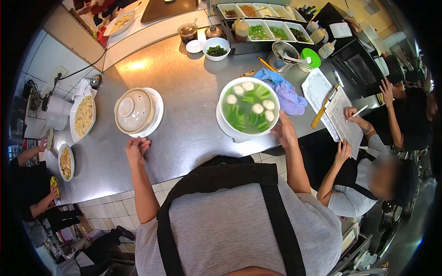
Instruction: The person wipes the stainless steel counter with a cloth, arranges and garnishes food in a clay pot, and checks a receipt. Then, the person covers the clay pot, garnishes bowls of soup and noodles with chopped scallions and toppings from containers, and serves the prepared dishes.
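Note:
A lidded clay pot (134,110) stands on a white plate (158,110) at the left of the steel counter. My left hand (137,151) is at the plate's near edge, its fingers curled in against the rim. To the right is a large white bowl of clear soup (249,106) with pale balls and cut green vegetables. It rests over another white dish (224,124), mostly hidden beneath it. My right hand (287,131) holds the bowl's right side; some of its fingertips are hidden under the rim.
Fried rice (84,115) and a smaller oval dish (66,162) stand at the left. Topping trays (269,31) and a bowl of greens (216,49) are at the back. Blue cloths (287,94) lie beside the soup. A co-worker's hand (353,115) writes on a clipboard (338,110).

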`<state>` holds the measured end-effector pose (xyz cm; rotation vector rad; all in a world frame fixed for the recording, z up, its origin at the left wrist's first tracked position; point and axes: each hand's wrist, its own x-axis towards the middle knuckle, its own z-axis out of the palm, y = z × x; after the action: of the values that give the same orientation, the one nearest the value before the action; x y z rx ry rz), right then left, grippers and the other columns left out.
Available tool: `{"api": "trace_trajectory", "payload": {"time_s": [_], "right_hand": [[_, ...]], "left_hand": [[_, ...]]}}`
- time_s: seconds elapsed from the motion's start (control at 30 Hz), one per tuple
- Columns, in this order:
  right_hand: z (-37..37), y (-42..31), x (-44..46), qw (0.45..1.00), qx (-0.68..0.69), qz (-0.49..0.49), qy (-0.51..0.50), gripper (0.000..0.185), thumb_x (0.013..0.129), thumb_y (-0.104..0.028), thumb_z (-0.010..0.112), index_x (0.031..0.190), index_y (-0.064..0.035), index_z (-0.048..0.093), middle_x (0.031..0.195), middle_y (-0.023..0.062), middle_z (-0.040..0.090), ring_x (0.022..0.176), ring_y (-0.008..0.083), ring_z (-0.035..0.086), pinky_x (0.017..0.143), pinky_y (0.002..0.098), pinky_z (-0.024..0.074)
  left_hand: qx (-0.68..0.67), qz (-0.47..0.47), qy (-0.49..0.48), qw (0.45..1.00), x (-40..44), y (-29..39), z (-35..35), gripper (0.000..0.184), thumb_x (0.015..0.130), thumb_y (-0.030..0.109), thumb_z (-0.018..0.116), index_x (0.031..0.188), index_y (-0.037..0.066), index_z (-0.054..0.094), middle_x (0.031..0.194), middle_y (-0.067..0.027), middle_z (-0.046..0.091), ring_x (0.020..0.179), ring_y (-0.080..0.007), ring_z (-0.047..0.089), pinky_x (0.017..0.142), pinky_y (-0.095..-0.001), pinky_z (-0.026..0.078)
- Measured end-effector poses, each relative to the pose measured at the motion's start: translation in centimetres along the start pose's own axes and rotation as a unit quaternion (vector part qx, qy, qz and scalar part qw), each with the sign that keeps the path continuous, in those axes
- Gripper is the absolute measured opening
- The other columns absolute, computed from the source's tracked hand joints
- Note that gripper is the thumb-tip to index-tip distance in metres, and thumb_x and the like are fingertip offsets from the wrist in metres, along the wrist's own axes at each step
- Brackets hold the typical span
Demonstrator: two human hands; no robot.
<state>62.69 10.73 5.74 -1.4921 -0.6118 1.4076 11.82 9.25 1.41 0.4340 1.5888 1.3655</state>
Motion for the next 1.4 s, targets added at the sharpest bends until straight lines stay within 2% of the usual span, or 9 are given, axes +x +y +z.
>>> {"api": "trace_trajectory", "payload": {"time_s": [0.13,0.47,0.8,0.9,0.93,1.0,1.1,1.2,1.4], "right_hand": [[2.4,0.3,0.6,0.999,0.002,0.003,-0.044,0.053,0.091,-0.045,0.046,0.129,-0.0095,0.044,0.101,0.0087,0.060,0.063,0.0125,0.059,0.056,0.0258,0.0536],[9.6,-0.4,4.0,0.993,0.015,0.011,-0.120,0.051,0.091,-0.038,0.048,0.135,-0.0129,0.039,0.090,0.0057,0.057,0.055,0.0095,0.055,0.049,0.0230,0.0526],[13.9,-2.3,7.2,0.978,-0.044,0.015,-0.202,0.049,0.091,-0.040,0.048,0.134,-0.0171,0.041,0.092,0.0050,0.059,0.056,0.0092,0.056,0.049,0.0234,0.0500],[13.8,-3.6,8.2,0.964,-0.134,-0.013,-0.227,0.046,0.091,-0.036,0.050,0.130,-0.0143,0.045,0.093,0.0104,0.061,0.060,0.0176,0.061,0.054,0.0300,0.0519],[13.5,-4.1,9.6,0.931,-0.238,-0.194,-0.197,0.042,0.090,-0.033,0.051,0.126,-0.0130,0.049,0.093,0.0127,0.061,0.062,0.0214,0.062,0.056,0.0324,0.0521],[12.0,-6.0,13.9,0.740,-0.408,-0.524,-0.107,0.034,0.088,-0.029,0.052,0.116,-0.0104,0.056,0.092,0.0174,0.062,0.067,0.0290,0.063,0.060,0.0371,0.0525],[11.3,-16.0,15.2,0.652,-0.567,-0.503,0.019,0.018,0.082,-0.020,0.054,0.086,-0.0052,0.065,0.089,0.0203,0.062,0.072,0.0343,0.062,0.064,0.0414,0.0520],[9.7,-19.8,21.6,0.537,-0.708,-0.437,0.141,0.014,0.076,-0.009,0.055,0.080,-0.0049,0.067,0.084,0.0171,0.064,0.080,0.0321,0.064,0.067,0.0427,0.0529],[7.5,-20.3,28.8,0.515,-0.752,-0.403,0.079,0.015,0.077,-0.009,0.053,0.081,-0.0055,0.067,0.089,0.0161,0.064,0.081,0.0323,0.064,0.071,0.0431,0.0523]], "left_hand": [[0.029,-0.014,-0.033,0.999,-2.9,-0.3,1.3,0.018,0.088,0.016,0.055,0.101,0.003,0.053,0.077,-0.0078,0.062,0.061,-0.0168,0.064,0.052,-0.0231,0.053],[0.085,0.012,-0.044,0.995,-6.7,-2.3,2.6,0.017,0.090,0.016,0.053,0.103,0.005,0.054,0.075,-0.0060,0.061,0.055,-0.0134,0.060,0.047,-0.0219,0.047],[0.139,0.161,0.123,0.969,-7.2,-3.3,0.6,0.013,0.090,0.010,0.049,0.099,0.004,0.055,0.070,-0.0049,0.059,0.049,-0.0070,0.051,0.038,-0.0190,0.035],[0.139,0.182,0.176,0.957,-7.0,-3.4,-0.6,0.012,0.090,0.009,0.049,0.098,0.004,0.056,0.070,-0.0045,0.058,0.048,-0.0067,0.049,0.037,-0.0193,0.034],[0.144,0.188,0.193,0.952,-7.2,-3.1,-0.6,0.012,0.090,0.009,0.049,0.098,0.003,0.056,0.069,-0.0043,0.057,0.048,-0.0068,0.047,0.039,-0.0198,0.035],[0.142,0.217,0.200,0.945,-6.4,-3.9,-1.7,0.013,0.090,0.009,0.049,0.098,0.003,0.056,0.068,-0.0043,0.056,0.048,-0.0069,0.047,0.041,-0.0199,0.036],[0.126,0.251,0.205,0.938,-5.5,-4.1,-2.6,0.013,0.090,0.010,0.050,0.098,0.002,0.057,0.067,-0.0037,0.055,0.048,-0.0071,0.044,0.045,-0.0201,0.037],[0.122,0.258,0.226,0.931,-4.9,-3.8,-2.8,0.013,0.090,0.011,0.050,0.097,0.002,0.057,0.067,-0.0032,0.054,0.048,-0.0067,0.044,0.044,-0.0200,0.037],[0.135,0.262,0.254,0.921,-3.8,-3.2,-3.4,0.015,0.091,0.015,0.051,0.096,0.002,0.057,0.066,-0.0027,0.053,0.048,-0.0063,0.042,0.044,-0.0203,0.035]]}}
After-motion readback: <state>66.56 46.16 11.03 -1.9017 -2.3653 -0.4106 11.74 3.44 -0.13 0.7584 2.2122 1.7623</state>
